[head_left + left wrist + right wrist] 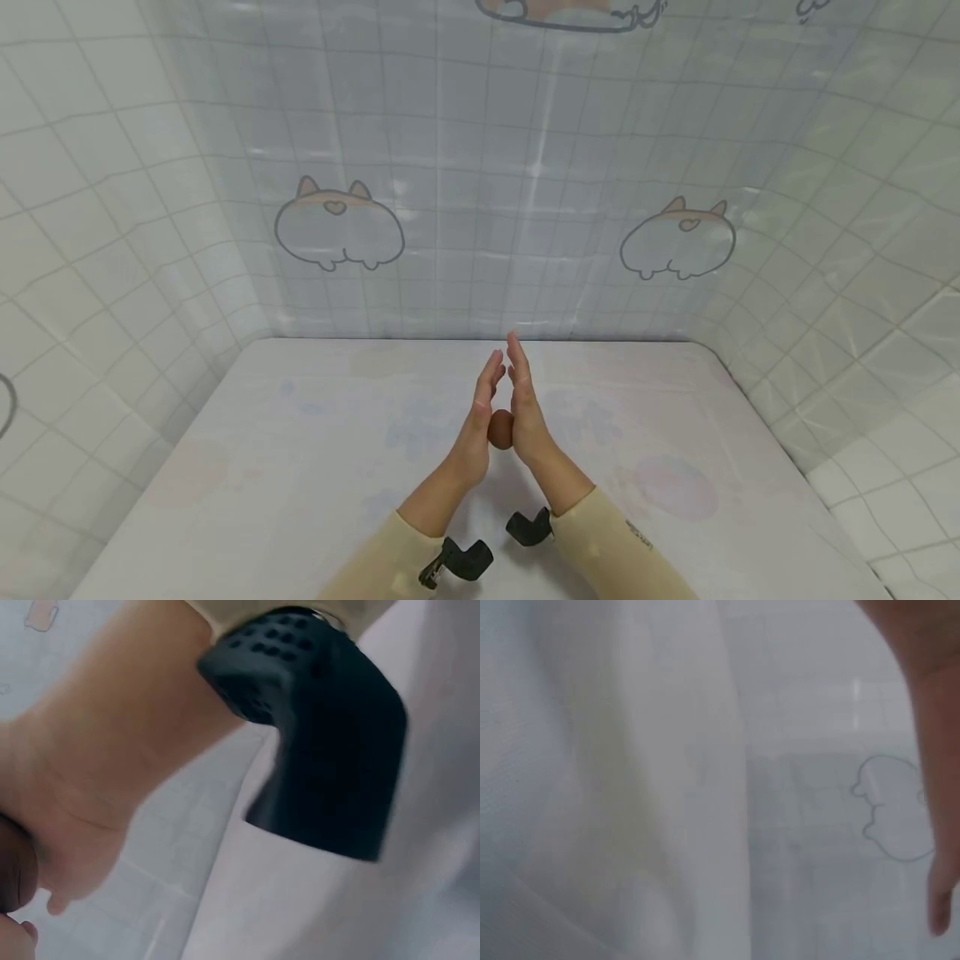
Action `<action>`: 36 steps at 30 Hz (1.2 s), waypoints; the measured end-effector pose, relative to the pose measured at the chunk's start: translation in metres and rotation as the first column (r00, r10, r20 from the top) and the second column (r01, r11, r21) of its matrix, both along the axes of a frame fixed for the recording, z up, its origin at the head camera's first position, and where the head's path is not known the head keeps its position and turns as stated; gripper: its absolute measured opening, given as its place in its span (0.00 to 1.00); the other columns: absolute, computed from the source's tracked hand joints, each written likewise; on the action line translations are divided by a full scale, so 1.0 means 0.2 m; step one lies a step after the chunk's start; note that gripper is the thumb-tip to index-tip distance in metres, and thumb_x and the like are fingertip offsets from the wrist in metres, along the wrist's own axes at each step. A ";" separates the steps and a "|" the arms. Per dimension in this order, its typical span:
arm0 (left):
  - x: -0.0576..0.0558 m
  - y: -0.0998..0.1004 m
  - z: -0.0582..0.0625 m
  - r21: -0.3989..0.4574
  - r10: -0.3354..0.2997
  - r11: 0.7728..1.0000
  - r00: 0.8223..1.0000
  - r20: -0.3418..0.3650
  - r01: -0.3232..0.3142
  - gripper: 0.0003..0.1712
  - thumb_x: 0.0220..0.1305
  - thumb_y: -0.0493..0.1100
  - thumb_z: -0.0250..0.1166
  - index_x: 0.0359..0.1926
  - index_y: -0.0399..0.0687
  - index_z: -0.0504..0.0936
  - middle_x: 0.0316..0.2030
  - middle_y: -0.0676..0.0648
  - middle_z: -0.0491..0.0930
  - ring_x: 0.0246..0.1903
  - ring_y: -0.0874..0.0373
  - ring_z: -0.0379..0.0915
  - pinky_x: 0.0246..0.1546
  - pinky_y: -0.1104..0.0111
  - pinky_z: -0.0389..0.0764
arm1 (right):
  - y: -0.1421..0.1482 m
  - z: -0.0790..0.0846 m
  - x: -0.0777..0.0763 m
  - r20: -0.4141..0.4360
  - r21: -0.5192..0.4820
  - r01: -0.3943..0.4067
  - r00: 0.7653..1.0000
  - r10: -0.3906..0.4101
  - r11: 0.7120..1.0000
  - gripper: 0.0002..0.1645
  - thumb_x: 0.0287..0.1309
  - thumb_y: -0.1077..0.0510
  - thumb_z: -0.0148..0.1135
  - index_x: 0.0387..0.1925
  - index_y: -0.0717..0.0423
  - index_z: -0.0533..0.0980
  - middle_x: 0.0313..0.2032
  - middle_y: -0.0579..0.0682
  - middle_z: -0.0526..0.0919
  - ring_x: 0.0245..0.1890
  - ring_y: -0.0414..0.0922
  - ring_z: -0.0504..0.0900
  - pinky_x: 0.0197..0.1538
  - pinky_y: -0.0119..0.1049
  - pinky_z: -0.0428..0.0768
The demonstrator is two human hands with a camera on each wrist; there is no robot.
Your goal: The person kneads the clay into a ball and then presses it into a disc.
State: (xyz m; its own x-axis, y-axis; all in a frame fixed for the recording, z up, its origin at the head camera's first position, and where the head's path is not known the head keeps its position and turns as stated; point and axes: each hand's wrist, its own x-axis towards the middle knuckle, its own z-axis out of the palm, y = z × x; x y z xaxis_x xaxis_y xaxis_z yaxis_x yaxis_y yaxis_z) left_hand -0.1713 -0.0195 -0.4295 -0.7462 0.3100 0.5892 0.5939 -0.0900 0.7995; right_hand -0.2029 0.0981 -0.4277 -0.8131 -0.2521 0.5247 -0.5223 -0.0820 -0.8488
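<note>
Near the middle of the table in the head view, a small smooth brown ball (501,429) sits between the two palms. My left hand (477,429) presses on its left side, fingers straight and pointing up and away. Against its other side lies my right hand (529,417), also straight-fingered. The fingertips of both hands lean close together above the ball. In the left wrist view the ball (16,870) shows at the left edge, beside a bare wrist and palm heel. Only a strip of a hand (941,787) enters the right wrist view, and the ball is out of that frame.
The hands are over a white table (300,467) with faint pastel prints. Black wrist mounts (468,560) stick out from the inner sides of both beige sleeves (618,546). A grid-patterned curtain (480,208) with dog drawings encloses the back and sides.
</note>
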 end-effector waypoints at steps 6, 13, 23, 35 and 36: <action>-0.01 -0.01 0.01 0.049 0.047 0.998 0.998 -0.029 -0.046 0.46 0.74 0.71 0.22 0.80 0.48 0.37 0.79 0.43 0.38 0.77 0.44 0.36 0.68 0.34 0.38 | -0.02 -0.03 0.01 -0.063 0.084 -0.048 0.997 0.053 0.995 0.54 0.67 0.20 0.22 0.80 0.49 0.40 0.80 0.51 0.39 0.78 0.54 0.39 0.72 0.65 0.40; -0.02 -0.02 0.03 0.020 0.157 0.988 0.985 -0.067 -0.156 0.47 0.73 0.73 0.22 0.80 0.48 0.35 0.79 0.46 0.38 0.77 0.48 0.33 0.69 0.34 0.40 | -0.05 -0.03 0.06 -0.191 0.114 -0.056 0.979 0.077 0.992 0.51 0.72 0.26 0.19 0.80 0.57 0.39 0.79 0.55 0.41 0.78 0.48 0.39 0.75 0.39 0.44; -0.07 -0.04 0.02 -0.004 0.203 0.979 0.977 0.069 -0.203 0.48 0.71 0.75 0.21 0.80 0.52 0.38 0.79 0.46 0.42 0.77 0.46 0.38 0.68 0.34 0.43 | -0.06 0.00 0.11 -0.251 0.060 -0.068 0.965 0.081 0.996 0.53 0.71 0.25 0.18 0.79 0.59 0.40 0.79 0.56 0.41 0.78 0.52 0.41 0.75 0.37 0.46; -0.05 -0.01 -0.04 -0.122 0.081 0.991 0.959 0.272 -0.049 0.44 0.71 0.74 0.18 0.81 0.63 0.41 0.79 0.50 0.41 0.76 0.44 0.40 0.66 0.31 0.43 | -0.01 0.06 0.07 -0.225 -0.061 -0.036 0.974 0.022 0.997 0.52 0.72 0.25 0.22 0.79 0.58 0.40 0.78 0.62 0.42 0.77 0.55 0.43 0.74 0.60 0.42; -0.04 -0.01 -0.05 -0.123 0.069 0.992 0.959 0.275 -0.036 0.43 0.72 0.73 0.18 0.81 0.61 0.40 0.79 0.49 0.41 0.76 0.43 0.41 0.66 0.31 0.44 | -0.01 0.06 0.07 -0.219 -0.066 -0.032 0.976 0.017 0.997 0.52 0.71 0.25 0.22 0.79 0.58 0.40 0.78 0.60 0.42 0.77 0.56 0.43 0.73 0.60 0.41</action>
State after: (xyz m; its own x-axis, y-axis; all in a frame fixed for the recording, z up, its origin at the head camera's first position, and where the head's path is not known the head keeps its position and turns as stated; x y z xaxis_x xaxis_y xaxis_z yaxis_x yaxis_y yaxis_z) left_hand -0.1796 -0.0212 -0.4388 -0.8926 0.3195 0.3182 0.3476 0.0380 0.9369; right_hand -0.1892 0.0965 -0.4163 -0.6713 -0.2276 0.7053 -0.6911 -0.1517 -0.7067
